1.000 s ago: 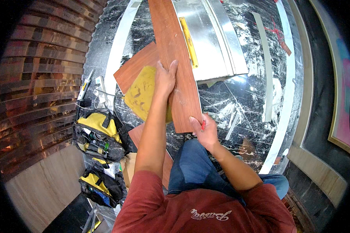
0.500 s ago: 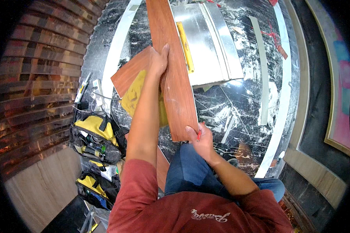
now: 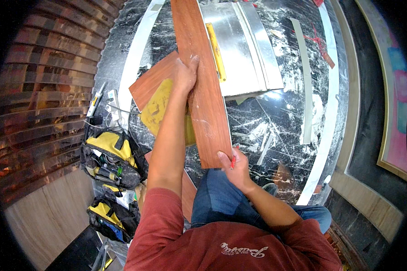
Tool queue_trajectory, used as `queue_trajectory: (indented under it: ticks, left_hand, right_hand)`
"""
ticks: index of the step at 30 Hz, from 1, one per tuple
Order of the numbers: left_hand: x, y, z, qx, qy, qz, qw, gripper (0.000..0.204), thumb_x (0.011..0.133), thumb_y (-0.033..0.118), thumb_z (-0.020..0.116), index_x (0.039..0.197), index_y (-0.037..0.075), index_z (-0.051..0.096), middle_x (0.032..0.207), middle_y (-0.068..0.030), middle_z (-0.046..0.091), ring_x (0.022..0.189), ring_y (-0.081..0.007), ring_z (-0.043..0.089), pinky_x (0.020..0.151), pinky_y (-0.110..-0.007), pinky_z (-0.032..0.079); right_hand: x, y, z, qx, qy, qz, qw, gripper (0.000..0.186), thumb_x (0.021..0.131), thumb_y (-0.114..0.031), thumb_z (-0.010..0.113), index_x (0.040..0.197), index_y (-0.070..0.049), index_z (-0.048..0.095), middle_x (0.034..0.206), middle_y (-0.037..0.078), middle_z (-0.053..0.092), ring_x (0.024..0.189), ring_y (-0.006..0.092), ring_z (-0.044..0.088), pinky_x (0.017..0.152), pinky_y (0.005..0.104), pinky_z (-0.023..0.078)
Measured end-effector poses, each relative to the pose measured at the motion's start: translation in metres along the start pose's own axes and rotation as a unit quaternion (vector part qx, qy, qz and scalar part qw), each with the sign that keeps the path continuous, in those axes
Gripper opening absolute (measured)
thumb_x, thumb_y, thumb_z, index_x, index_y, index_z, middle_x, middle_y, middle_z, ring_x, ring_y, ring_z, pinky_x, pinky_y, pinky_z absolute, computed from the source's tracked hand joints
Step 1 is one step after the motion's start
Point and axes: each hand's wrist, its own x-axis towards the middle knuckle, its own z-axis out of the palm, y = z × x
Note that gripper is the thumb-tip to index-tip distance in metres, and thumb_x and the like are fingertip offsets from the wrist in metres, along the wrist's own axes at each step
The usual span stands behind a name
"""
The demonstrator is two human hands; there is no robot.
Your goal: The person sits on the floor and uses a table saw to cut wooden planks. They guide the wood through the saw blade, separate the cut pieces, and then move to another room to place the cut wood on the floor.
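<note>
A long reddish-brown wood-look plank [image 3: 208,108] stretches from the far edge of the view to my knees. My left hand [image 3: 184,76] grips its left edge midway, thumb on the top face and the other fingers partly hidden. At the near right corner, my right hand [image 3: 236,168] is closed on the plank with its thumb on top. A thin red pencil or marker [image 3: 233,162] sticks out between the right hand's fingers. Beneath my left forearm lie a shorter matching board [image 3: 151,83] and a stained yellow sheet [image 3: 156,108].
Right of the plank, a yellow spirit level [image 3: 215,52] lies along a shiny metal sheet [image 3: 239,49]. A grey strip [image 3: 303,81] is on the dusty black marbled floor [image 3: 280,122]. Black-and-yellow tool bags [image 3: 111,156], a power strip [image 3: 114,106] and a sealant tube [image 3: 96,100] are at left.
The plank has slid slightly toward me, its near end now closer to my leg. Both hands have moved a little the same way, keeping their grip.
</note>
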Motion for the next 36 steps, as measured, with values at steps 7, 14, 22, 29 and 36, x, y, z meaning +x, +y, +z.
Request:
queue_trajectory:
  ticks: [7, 14, 22, 29, 36]
  left_hand:
    - [-0.015, -0.005, 0.005, -0.048, -0.009, 0.013, 0.999, 0.065, 0.099, 0.038, 0.065, 0.138, -0.012, 0.048, 0.135, -0.0334, 0.062, 0.130, -0.0460, 0.058, 0.110, -0.047, 0.044]
    - [-0.015, -0.013, 0.005, -0.038, 0.009, 0.018, 0.999, 0.062, 0.099, 0.036, 0.066, 0.137, -0.010, 0.050, 0.134, -0.0322, 0.063, 0.129, -0.0464, 0.059, 0.109, -0.047, 0.045]
    - [-0.034, -0.009, 0.002, -0.053, -0.001, 0.009, 0.999, 0.065, 0.100, 0.041, 0.065, 0.134, -0.013, 0.050, 0.130, -0.0359, 0.063, 0.126, -0.0474, 0.061, 0.105, -0.047, 0.047]
    - [-0.053, -0.004, -0.003, -0.018, -0.010, -0.013, 1.000, 0.071, 0.100, 0.046, 0.063, 0.136, -0.014, 0.049, 0.130, -0.0370, 0.062, 0.125, -0.0491, 0.060, 0.105, -0.048, 0.047]
    - [-0.060, 0.006, -0.006, 0.001, -0.006, -0.033, 0.999, 0.073, 0.100, 0.046, 0.063, 0.138, -0.014, 0.047, 0.134, -0.0388, 0.059, 0.129, -0.0495, 0.057, 0.108, -0.048, 0.045]
  right_hand:
    - [-0.013, -0.002, -0.006, -0.026, -0.008, 0.028, 0.999, 0.024, 0.100, -0.022, 0.072, 0.097, 0.002, 0.066, 0.073, 0.010, 0.068, 0.064, 0.0145, 0.066, 0.058, 0.0327, 0.052]
    - [0.022, -0.023, -0.005, -0.102, -0.023, -0.024, 0.994, 0.028, 0.100, -0.025, 0.071, 0.105, 0.003, 0.069, 0.084, 0.019, 0.072, 0.076, 0.0211, 0.069, 0.071, 0.0381, 0.055]
    - [0.009, -0.015, -0.006, -0.149, -0.003, -0.022, 0.989, 0.025, 0.099, -0.022, 0.072, 0.103, 0.003, 0.069, 0.085, 0.021, 0.071, 0.075, 0.0239, 0.069, 0.071, 0.0378, 0.054]
    - [-0.005, 0.001, -0.007, -0.097, 0.002, -0.046, 0.994, 0.024, 0.099, -0.021, 0.073, 0.103, 0.003, 0.069, 0.086, 0.019, 0.072, 0.077, 0.0182, 0.068, 0.072, 0.0357, 0.054]
    - [-0.009, -0.004, -0.007, -0.095, -0.008, -0.030, 0.995, 0.021, 0.100, -0.017, 0.072, 0.105, 0.004, 0.069, 0.089, 0.017, 0.074, 0.080, 0.0153, 0.068, 0.074, 0.0344, 0.055]
